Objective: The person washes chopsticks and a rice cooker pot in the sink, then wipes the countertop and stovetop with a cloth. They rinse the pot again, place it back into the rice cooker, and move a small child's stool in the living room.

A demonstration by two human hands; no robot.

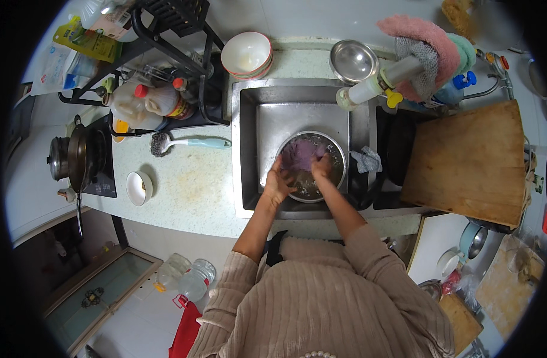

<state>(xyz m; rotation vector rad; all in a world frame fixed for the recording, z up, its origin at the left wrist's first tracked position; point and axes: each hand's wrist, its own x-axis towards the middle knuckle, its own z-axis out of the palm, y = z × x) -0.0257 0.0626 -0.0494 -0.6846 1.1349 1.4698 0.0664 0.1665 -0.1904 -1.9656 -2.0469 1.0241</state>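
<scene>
A round metal basin (343,166) of water stands in the stainless steel sink (296,117). In its water lies a wet purple cloth (300,153), bunched up and slightly blurred. My left hand (279,182) is over the basin's left rim, with thumb and fingers spread apart and fingertips close to the cloth. At the cloth's right edge, my right hand (321,166) has its fingers curled on the fabric; the fingertips are partly hidden. A grey rag (366,159) hangs over the sink's right-hand divider.
The faucet (365,91) reaches over the sink's right back corner. Stacked bowls (246,53) and a steel bowl (354,61) stand behind the sink. To the left are a scrub brush (197,142), a white bowl (138,188) and a black rack (166,49). A wooden cutting board (468,163) is at right.
</scene>
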